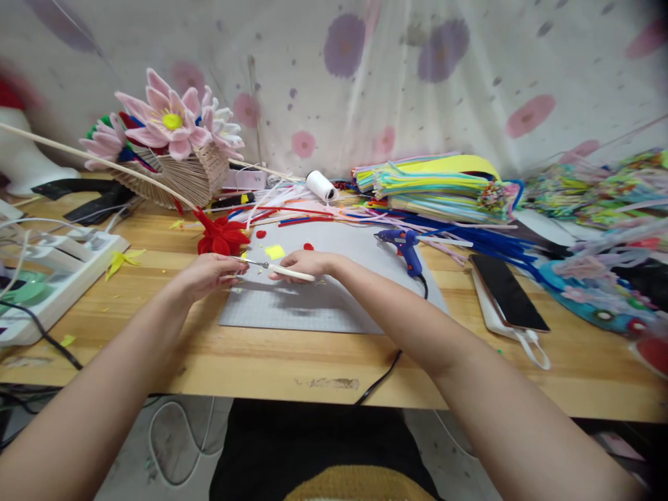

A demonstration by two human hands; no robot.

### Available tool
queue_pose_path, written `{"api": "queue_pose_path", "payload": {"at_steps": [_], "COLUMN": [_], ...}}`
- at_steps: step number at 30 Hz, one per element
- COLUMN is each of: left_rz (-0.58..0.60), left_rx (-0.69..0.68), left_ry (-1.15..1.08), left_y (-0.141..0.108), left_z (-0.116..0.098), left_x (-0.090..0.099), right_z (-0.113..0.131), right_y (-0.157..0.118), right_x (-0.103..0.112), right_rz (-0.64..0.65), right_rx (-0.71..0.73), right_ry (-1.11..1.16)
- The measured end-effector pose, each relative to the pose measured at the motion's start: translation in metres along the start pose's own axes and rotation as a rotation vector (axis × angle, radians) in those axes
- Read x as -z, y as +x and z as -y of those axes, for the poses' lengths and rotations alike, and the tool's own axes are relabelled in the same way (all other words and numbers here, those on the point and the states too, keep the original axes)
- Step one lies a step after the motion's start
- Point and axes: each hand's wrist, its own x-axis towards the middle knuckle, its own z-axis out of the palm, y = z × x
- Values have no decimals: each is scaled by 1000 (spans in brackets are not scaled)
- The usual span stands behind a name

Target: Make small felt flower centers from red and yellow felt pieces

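White-handled scissors (292, 273) are gripped in my right hand (305, 263) over the grey cutting mat (334, 313), their blades pointing left. The blade tips reach the fingertips of my left hand (211, 273). Those fingers are pinched together; a small yellowish bit shows there, too small to name. Just behind my left hand lies a red fuzzy flower (222, 236). A yellow piece (274, 251) and small red pieces (309, 247) lie on the mat beyond the scissors.
A blue glue gun (404, 249) lies on the mat's right side, its cord running to the table edge. Pipe-cleaner bundles (443, 188) and a white thread spool (320, 186) are behind. A basket (182, 177) of pink flowers, a power strip (67, 282) and a phone (506, 292) flank the mat.
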Motion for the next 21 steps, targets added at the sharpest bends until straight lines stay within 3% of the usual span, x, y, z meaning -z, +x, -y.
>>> {"api": "queue_pose_path", "payload": {"at_steps": [11, 21], "left_rz": [-15, 6], "left_rx": [31, 11], "left_ry": [64, 62], "left_y": [-7, -1], "left_z": [-2, 12], "left_x": [23, 36], "right_z": [14, 16], "right_y": [8, 16], "right_x": [-6, -7], "right_rz": [-45, -99], "right_rx": [67, 67], "right_ry": [-151, -190]}}
